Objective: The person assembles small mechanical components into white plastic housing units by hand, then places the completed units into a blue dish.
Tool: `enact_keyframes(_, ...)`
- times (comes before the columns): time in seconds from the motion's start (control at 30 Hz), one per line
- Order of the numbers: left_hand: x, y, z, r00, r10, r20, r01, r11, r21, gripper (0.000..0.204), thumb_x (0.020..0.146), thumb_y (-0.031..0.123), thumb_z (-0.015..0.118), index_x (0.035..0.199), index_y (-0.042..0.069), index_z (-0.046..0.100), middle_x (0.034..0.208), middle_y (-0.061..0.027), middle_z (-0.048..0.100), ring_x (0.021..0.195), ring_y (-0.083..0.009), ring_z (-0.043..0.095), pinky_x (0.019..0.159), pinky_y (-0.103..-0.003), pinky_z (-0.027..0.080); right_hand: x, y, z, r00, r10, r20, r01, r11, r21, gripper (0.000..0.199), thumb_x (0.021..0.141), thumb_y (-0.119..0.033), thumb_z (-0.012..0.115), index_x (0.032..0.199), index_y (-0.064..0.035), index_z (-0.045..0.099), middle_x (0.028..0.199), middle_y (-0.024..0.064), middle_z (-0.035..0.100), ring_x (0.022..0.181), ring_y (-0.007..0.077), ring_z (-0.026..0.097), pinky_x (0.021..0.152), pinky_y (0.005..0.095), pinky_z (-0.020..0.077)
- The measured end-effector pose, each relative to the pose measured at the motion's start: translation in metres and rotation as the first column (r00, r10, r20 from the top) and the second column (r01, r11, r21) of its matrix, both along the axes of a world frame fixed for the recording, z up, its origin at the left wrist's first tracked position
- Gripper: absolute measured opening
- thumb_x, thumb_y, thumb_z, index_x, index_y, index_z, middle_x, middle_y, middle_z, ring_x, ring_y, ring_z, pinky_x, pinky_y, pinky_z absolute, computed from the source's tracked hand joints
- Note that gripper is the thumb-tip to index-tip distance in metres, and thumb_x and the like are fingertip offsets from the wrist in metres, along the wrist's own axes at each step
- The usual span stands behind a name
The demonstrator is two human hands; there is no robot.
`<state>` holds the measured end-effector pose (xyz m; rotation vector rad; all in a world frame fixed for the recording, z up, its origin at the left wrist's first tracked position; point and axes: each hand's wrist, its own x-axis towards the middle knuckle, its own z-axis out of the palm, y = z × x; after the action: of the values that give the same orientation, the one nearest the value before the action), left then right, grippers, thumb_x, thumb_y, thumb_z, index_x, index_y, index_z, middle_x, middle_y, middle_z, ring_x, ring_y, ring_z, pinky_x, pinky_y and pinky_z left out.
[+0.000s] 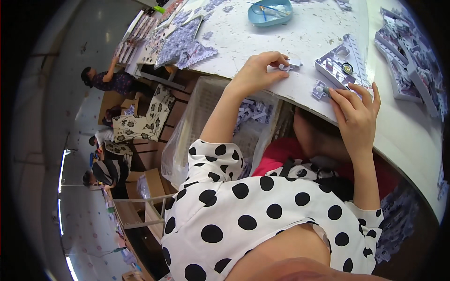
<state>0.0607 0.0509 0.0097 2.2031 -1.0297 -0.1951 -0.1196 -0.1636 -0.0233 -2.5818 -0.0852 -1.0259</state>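
Observation:
My left hand is closed in a pinch over the white table, with a small pale lavender plastic piece at its fingertips. Lower and to the right, my right hand has its thumb and forefinger closed on a small pale plastic part with a greenish end near the fingertip. The other fingers of that hand are bent and spread. Just beyond it lies a lavender plastic housing with a toothed edge. A round dark disc with a gold ring sits in the housing.
A light blue dish with a thin stick stands at the back. Lavender parts lie heaped at the far left, and more housings are piled at the right. A lined crate holds parts below the table edge. Other people work at the left.

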Motion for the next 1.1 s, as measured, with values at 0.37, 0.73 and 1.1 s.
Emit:
enact_keyframes(0.37, -0.039, -0.014, -0.018, 0.97, -0.136, -0.202, 0.037, 0.903, -0.428, 0.052, 0.075, -0.011, 0.074, 0.125, -0.005, 0.059, 0.124, -0.0119, 0.062, 0.105, -0.0185, 0.061, 0.093, -0.032, 0.052, 0.007, -0.002, -0.007, 1.0, -0.009, 0.007, 0.008, 0.999, 0.043, 0.022, 0.078, -0.014, 0.074, 0.099, -0.0097, 0.07, 0.094, -0.0003, 0.068, 0.108, 0.0194, 0.058, 0.114, 0.0533, 0.0263)
enact_keyframes(0.73, -0.036, -0.027, -0.019, 0.935, -0.331, -0.13, 0.27, 0.898, -0.349, 0.056, 0.073, -0.01, 0.076, 0.127, -0.005, 0.059, 0.131, -0.0147, 0.058, 0.112, -0.0206, 0.059, 0.099, -0.034, 0.048, 0.004, -0.002, -0.007, 0.995, -0.067, 0.077, 0.064, 0.997, 0.038, 0.021, 0.075, -0.015, 0.076, 0.095, -0.0131, 0.072, 0.089, -0.0034, 0.066, 0.108, 0.0173, 0.057, 0.113, 0.0524, 0.0269)
enact_keyframes(1.1, -0.034, -0.03, -0.023, 0.933, -0.312, -0.18, 0.25, 0.92, -0.302, 0.054, 0.073, -0.007, 0.077, 0.125, -0.003, 0.062, 0.129, -0.0136, 0.06, 0.11, -0.0189, 0.059, 0.098, -0.032, 0.048, -0.008, -0.01, 0.0, 0.999, -0.039, 0.037, 0.038, 0.999, 0.029, 0.013, 0.083, -0.014, 0.058, 0.088, -0.0072, 0.069, 0.082, 0.0059, 0.061, 0.099, 0.0226, 0.061, 0.106, 0.0579, 0.0314)
